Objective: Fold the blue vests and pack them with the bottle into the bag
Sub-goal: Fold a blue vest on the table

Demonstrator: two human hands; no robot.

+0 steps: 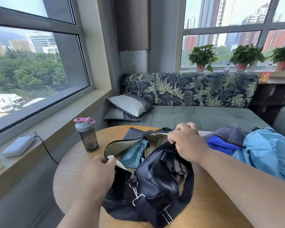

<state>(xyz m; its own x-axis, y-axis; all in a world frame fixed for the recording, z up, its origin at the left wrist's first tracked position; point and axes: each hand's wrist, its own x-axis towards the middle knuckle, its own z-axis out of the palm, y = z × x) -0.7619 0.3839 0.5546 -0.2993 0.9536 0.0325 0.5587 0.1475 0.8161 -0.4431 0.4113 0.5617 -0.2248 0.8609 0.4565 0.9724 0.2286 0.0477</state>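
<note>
Both hands pinched the bag's (155, 178) rim, left hand (98, 175) near end, right hand (186, 142) far side, spreading it, likely for packing: one vest (133, 153) inside between them, more vests (262, 150) beyond the right, bottle (86, 135) beyond the left.

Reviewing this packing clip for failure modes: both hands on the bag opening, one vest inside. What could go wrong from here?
1. The bottle stands upright near the round table's left edge; tugging the bag could topple it.
2. The left hand and right hand hold the opening apart; letting go may let it collapse over the folded vest.
3. The remaining vests lie unfolded in a heap at the right, and could slide off.
</note>
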